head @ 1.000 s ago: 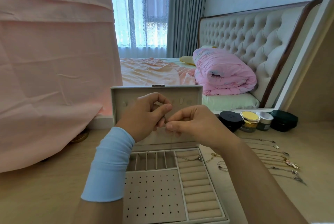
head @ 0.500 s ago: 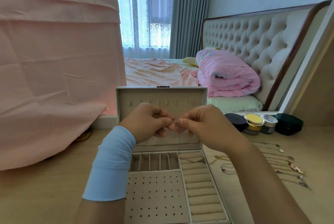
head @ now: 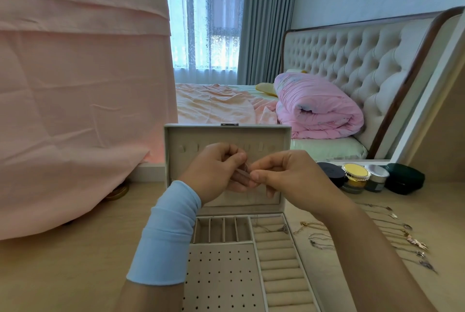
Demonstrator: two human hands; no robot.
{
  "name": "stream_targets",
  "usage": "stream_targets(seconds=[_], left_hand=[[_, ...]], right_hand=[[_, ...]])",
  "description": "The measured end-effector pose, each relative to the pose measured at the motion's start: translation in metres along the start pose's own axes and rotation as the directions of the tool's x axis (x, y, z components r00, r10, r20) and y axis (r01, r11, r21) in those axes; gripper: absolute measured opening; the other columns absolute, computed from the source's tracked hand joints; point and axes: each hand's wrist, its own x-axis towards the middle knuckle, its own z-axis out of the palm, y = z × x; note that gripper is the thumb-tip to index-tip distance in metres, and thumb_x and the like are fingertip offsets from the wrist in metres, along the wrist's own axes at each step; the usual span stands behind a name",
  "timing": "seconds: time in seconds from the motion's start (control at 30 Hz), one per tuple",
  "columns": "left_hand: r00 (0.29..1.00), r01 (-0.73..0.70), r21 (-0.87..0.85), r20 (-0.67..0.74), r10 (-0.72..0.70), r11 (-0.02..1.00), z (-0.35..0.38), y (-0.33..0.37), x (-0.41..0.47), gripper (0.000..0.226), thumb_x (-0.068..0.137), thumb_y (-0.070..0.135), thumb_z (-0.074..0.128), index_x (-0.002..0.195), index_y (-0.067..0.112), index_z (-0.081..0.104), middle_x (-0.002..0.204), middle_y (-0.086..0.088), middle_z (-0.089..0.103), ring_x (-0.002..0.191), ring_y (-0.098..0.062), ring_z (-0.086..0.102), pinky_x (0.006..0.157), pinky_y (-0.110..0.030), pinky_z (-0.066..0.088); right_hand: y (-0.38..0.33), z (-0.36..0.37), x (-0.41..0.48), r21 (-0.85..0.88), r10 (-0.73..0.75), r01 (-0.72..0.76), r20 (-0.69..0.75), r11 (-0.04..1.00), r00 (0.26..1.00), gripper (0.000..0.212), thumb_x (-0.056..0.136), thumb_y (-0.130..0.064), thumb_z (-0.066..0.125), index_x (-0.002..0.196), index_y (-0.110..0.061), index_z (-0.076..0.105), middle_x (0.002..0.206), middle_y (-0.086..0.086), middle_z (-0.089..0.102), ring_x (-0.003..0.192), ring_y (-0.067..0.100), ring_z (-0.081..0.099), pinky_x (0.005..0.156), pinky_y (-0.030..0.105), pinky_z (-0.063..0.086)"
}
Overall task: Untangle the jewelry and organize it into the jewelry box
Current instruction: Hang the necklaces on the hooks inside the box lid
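The left hand (head: 214, 170), its wrist in a pale blue stretch sleeve (head: 166, 236), and the right hand (head: 289, 175) were held fingertip to fingertip. Together they blocked much of the hook row in the raised lid of the open beige fabric-lined jewelry box (head: 173, 160). Each pinched a fine necklace chain (head: 270, 230) between thumb and curled fingers, though that spot was blurred. The chain's lower end and its small pendant (head: 284, 228) lay on the ring rolls at the box's one o'clock corner.

At three o'clock of the box lay a row of thin metal necklaces (head: 392, 233). At two o'clock stood a round black compact (head: 332, 173), a yellow-lidded glass jar (head: 355, 177), a silver-lidded jar (head: 376, 177) and a dark green case (head: 403, 178).

A draped pink cloth (head: 75, 97) filled nine o'clock, hiding whatever it covered. The box's near edge was cut off.
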Motion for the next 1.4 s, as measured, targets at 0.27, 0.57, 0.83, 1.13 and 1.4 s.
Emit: stream_targets(seconds=[0.27, 0.57, 0.83, 1.13, 1.4], left_hand=[[0.988, 0.016, 0.309, 0.143, -0.063, 0.951, -0.006, -0.01, 0.001, 0.022, 0.099, 0.025, 0.052, 0.099, 0.008, 0.067, 0.064, 0.005, 0.059, 0.048, -0.007, 0.043, 0.046, -0.016, 0.036], [0.982, -0.139, 0.392, -0.061, 0.177, 0.909, 0.004, -0.015, 0.011, 0.016, 0.089, 0.029, 0.065, 0.079, 0.021, 0.073, 0.079, -0.013, 0.068, 0.068, -0.009, 0.055, 0.072, -0.036, 0.05], [0.903, -0.082, 0.518, -0.323, 0.284, 0.851, 0.026, -0.02, 0.022, 0.026, 0.088, 0.041, 0.063, 0.07, 0.023, 0.07, 0.063, 0.006, 0.063, 0.066, -0.012, 0.059, 0.063, -0.025, 0.045], [0.875, 0.09, 0.602, -0.428, 0.225, 0.793, 0.047, -0.009, 0.037, 0.032, 0.086, 0.039, 0.053, 0.063, 0.02, 0.067, 0.064, 0.003, 0.064, 0.068, -0.02, 0.06, 0.062, -0.025, 0.045], [0.954, 0.117, 0.574, -0.293, 0.069, 0.811, 0.041, -0.024, 0.028, 0.034, 0.085, 0.038, 0.057, 0.066, 0.011, 0.064, 0.064, -0.004, 0.063, 0.067, -0.023, 0.06, 0.063, -0.028, 0.047]], right_hand=[[-0.003, -0.01, 0.0, 0.105, 0.083, -0.084, 0.013, 0.991, 0.996, 0.013, 0.096, -0.004, 0.061, 0.09, -0.007, 0.072, 0.075, 0.006, 0.07, 0.072, 0.016, 0.069, 0.081, 0.032, 0.061], [0.004, -0.02, 0.0, -0.173, 0.061, -0.088, -0.159, 0.981, 0.985, 0.007, 0.094, -0.019, 0.068, 0.088, -0.016, 0.071, 0.057, -0.004, 0.057, 0.044, 0.006, 0.049, 0.05, 0.018, 0.047], [0.019, -0.014, 0.017, -0.464, -0.276, -0.002, -0.531, 0.886, 0.801, 0.007, 0.087, -0.03, 0.075, 0.083, -0.025, 0.073, 0.063, -0.011, 0.055, 0.062, 0.005, 0.053, 0.058, 0.02, 0.039], [0.021, -0.003, 0.039, -0.655, -0.454, -0.02, -0.545, 0.755, 0.705, 0.008, 0.088, -0.018, 0.071, 0.084, -0.012, 0.075, 0.082, 0.005, 0.071, 0.075, 0.023, 0.063, 0.064, 0.028, 0.044], [0.029, -0.003, 0.014, -0.755, -0.254, -0.154, -0.395, 0.638, 0.883, 0.014, 0.091, -0.03, 0.065, 0.088, -0.025, 0.078, 0.086, -0.003, 0.073, 0.082, 0.019, 0.067, 0.066, 0.03, 0.052]])
